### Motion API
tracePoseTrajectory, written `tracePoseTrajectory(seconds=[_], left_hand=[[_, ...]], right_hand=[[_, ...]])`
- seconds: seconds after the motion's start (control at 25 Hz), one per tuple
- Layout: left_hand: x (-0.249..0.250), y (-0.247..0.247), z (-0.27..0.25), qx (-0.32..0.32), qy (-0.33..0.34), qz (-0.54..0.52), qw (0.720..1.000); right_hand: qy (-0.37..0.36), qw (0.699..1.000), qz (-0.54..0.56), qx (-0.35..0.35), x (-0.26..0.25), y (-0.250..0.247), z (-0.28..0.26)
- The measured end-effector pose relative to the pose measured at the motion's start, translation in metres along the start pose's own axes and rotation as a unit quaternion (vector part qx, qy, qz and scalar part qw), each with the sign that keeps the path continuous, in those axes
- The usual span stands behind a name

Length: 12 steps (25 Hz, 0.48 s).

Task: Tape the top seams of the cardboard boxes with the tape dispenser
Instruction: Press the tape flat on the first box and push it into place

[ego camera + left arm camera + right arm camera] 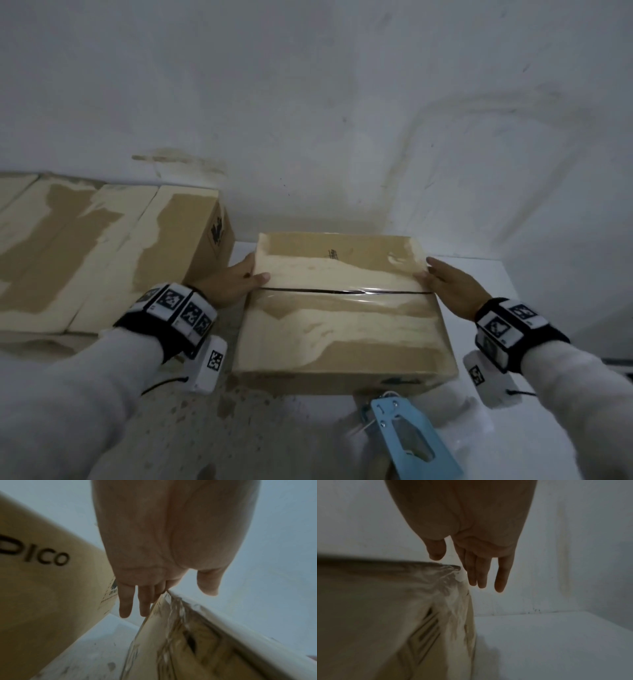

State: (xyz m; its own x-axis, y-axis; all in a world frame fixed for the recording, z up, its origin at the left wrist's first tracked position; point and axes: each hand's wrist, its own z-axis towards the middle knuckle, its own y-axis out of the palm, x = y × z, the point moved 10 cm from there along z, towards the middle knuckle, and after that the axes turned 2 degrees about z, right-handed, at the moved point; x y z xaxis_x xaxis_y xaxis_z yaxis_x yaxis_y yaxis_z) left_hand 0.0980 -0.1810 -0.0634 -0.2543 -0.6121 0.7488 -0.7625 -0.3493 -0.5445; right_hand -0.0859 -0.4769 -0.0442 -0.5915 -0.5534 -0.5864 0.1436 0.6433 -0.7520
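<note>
A flat cardboard box [342, 329] lies on the table, with clear tape across its top seam [342, 292]. My left hand [239, 277] rests against its left side, fingers [126, 601] straight down the side and thumb on the top edge. My right hand [442, 279] touches the right end of the seam, its fingers [481, 574] straight beside the taped corner of the box [385, 615]. Neither hand holds anything. The light blue tape dispenser [407, 438] lies on the table just in front of the box. In the left wrist view the box [188, 642] shows wrinkled tape.
Large cardboard boxes [102, 253] with torn surfaces stand at the left, close to my left hand; the nearest box [42, 588] bears printed letters. A white wall [342, 120] rises right behind. The speckled table [274, 428] extends to the right of the box.
</note>
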Motion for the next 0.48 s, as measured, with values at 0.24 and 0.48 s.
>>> tracePoseTrajectory(seconds=[0.24, 0.48], left_hand=[[-0.012, 0.034, -0.025, 0.046, -0.019, -0.245, 0.968], [-0.021, 0.023, -0.005, 0.122, -0.027, -0.256, 0.958]], right_hand=[[-0.034, 0.972, 0.233, -0.012, 0.006, 0.039, -0.041], [0.022, 0.949, 0.312, 0.043, 0.008, 0.042, -0.028]])
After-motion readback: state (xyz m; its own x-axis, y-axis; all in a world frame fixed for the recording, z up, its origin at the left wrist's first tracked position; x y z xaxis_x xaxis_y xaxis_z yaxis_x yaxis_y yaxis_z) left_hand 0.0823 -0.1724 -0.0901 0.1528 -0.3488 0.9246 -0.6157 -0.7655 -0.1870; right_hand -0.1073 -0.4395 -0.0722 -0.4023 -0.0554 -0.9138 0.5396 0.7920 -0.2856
